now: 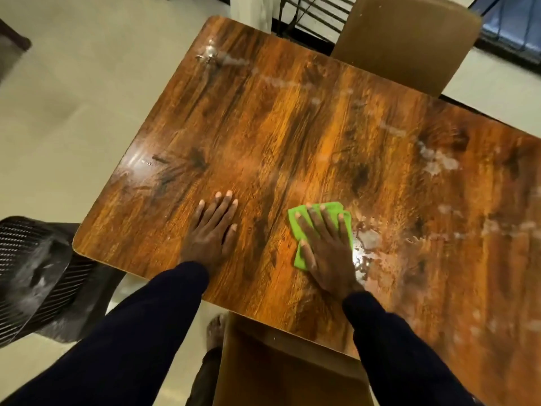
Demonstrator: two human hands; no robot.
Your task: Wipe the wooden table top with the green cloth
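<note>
The wooden table top (292, 127) fills the middle of the head view, glossy with dark grain. A folded green cloth (336, 210) lies on it near the front edge. My right hand (325, 247) presses flat on the cloth with straight fingers, covering most of it. My left hand (212, 230) rests flat on the bare wood to the left, fingers straight. Whitish wet smears (369, 238) lie just right of the cloth, and more streaks (436, 159) run across the right and far parts of the table.
A brown chair back (409, 39) stands at the table's far side, and another brown chair (278, 370) is tucked at the near edge between my arms. A black mesh chair (32, 273) sits at the left corner. Pale floor (73, 98) lies left.
</note>
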